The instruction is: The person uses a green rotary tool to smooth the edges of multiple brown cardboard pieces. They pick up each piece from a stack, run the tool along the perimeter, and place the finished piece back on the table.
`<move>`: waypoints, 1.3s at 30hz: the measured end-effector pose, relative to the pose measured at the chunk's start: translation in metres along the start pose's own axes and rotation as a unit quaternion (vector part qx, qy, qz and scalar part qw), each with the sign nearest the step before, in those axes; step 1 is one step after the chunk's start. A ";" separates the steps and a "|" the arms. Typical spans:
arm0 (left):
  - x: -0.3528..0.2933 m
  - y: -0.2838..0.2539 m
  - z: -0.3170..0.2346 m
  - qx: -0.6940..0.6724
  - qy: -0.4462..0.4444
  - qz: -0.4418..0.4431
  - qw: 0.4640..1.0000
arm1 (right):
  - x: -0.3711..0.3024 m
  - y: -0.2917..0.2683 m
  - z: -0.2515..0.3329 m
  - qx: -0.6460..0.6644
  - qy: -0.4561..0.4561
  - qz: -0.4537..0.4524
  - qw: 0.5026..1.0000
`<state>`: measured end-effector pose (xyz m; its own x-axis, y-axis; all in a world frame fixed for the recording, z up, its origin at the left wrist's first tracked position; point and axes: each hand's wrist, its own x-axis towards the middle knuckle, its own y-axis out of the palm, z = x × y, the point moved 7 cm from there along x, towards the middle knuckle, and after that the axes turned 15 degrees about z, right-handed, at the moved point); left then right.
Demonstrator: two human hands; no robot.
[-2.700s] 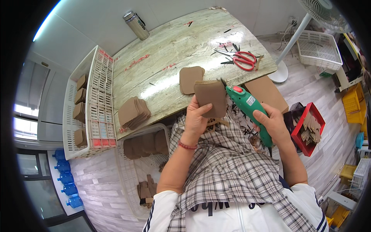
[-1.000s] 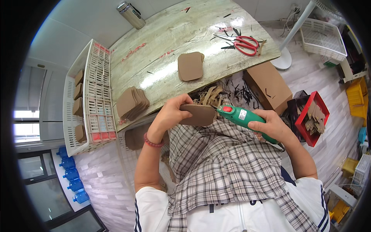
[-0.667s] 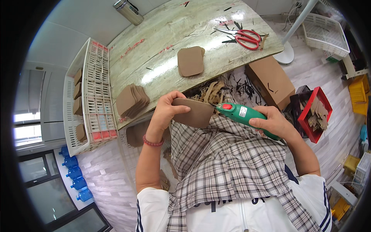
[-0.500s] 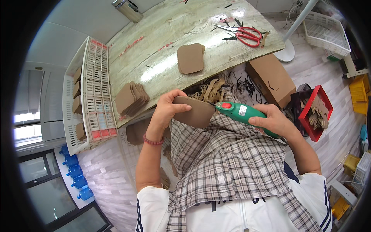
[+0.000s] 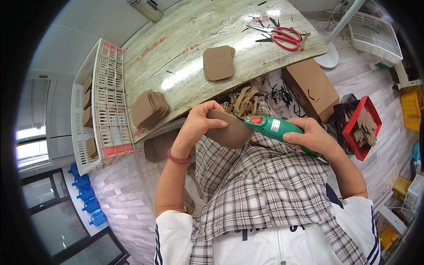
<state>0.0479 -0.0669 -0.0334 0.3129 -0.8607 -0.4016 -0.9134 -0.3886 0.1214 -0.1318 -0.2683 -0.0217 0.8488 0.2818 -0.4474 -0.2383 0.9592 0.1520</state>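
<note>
Between the fingers and thumb of my left hand [image 5: 201, 122] is a flat brown piece with rounded corners [image 5: 232, 131], held over my lap. My right hand [image 5: 311, 137] is wrapped round a green electric cutter with a red button [image 5: 273, 128]. The cutter's tip meets the piece's far right edge; the blade itself is too small to make out. Tan trimmed strips [image 5: 242, 100] lie just beyond the piece. On the table, a small stack of similar brown pieces [image 5: 218, 64] lies ahead, and a fanned stack [image 5: 149, 109] stands at the left.
Red-handled scissors [image 5: 285, 38] and dark scraps lie on the table [image 5: 185, 26] at the far right. White plastic crates [image 5: 112, 101] stand along its left side. On the right are a cardboard box [image 5: 311, 88] and a red box of brown offcuts [image 5: 360, 128].
My left hand has moved slightly to the right and turned the brown piece, which now slants down to the right. The cutter has stayed almost in place at its edge.
</note>
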 end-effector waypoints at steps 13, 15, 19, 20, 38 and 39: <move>0.006 0.023 -0.012 0.030 -0.020 0.042 0.998 | 0.009 0.002 0.002 -0.013 0.005 0.013 1.000; 0.007 0.027 -0.009 0.014 -0.018 0.065 0.998 | 0.012 0.003 0.004 -0.013 0.007 0.029 0.999; 0.012 0.027 0.004 0.028 0.009 0.056 0.998 | 0.022 0.007 0.007 -0.007 0.007 0.041 0.999; 0.013 0.025 0.003 0.059 0.031 0.044 0.997 | 0.027 0.006 0.006 -0.009 0.003 0.038 0.999; -0.076 -0.018 0.059 -0.280 0.161 -0.219 0.921 | 0.029 0.007 -0.011 -0.004 -0.007 -0.027 1.000; -0.078 -0.015 0.057 -0.284 0.165 -0.221 0.918 | 0.029 0.009 -0.008 -0.009 -0.007 -0.028 1.000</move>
<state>0.0226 0.0252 -0.0559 0.7675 -0.5942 -0.2404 -0.4239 -0.7519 0.5049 -0.1127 -0.2511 -0.0407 0.8675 0.2282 -0.4420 -0.1994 0.9736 0.1112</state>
